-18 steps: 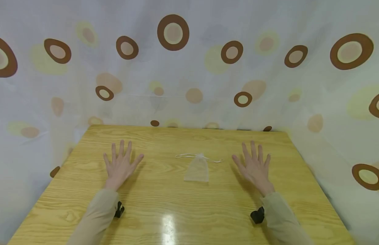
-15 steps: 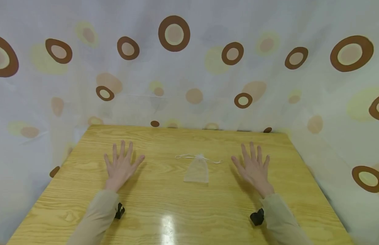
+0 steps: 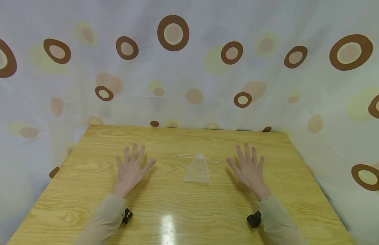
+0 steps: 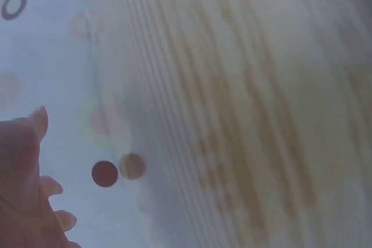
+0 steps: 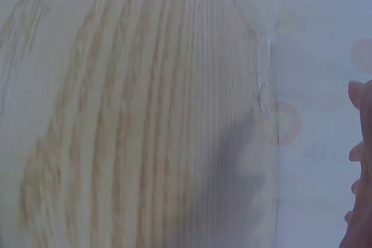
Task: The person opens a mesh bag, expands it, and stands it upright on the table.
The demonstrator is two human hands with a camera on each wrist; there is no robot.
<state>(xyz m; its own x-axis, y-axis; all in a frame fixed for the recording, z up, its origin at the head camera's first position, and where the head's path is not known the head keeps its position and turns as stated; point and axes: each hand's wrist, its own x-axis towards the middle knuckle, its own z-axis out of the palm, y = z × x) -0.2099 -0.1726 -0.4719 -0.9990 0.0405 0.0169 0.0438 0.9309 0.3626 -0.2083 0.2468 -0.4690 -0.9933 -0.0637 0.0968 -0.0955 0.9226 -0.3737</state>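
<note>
1. Head view: a small pouch of sheer white mesh (image 3: 197,171) lies flat near the middle of the table (image 3: 189,207), between the two hands and closer to the right one. Its body widens from a narrow, gathered neck to a straight bottom edge.
2. A thin white drawstring (image 3: 186,156) runs out from the neck to both sides, making a slim loop on the left; its other end stops just beside the right thumb, apart from it.
3. Left hand (image 3: 130,173): back up, fingers spread wide, thumb angled out toward the pouch, holding nothing. It is well apart from the mesh.
4. Right hand (image 3: 250,172): spread in the same way, back up and holding nothing, its thumb pointing toward the drawstring. Soft shadows fall beside both hands; whether either palm touches the wood, I cannot tell.
5. Loose beige sleeves (image 3: 105,219) cover the forearms, with a small black device (image 3: 254,219) at each wrist.
6. Yellow wood grain streaks the tabletop in wavy bands, and its smooth finish throws back a bright glare (image 3: 168,228) at the near side.
7. Pale cloth (image 3: 207,78) hangs behind and along both sides, softly creased, printed with brown rings and faded peach and yellow ovals.
8. Both wrist views look hazy, showing blurred grain and partial fingers.
</note>
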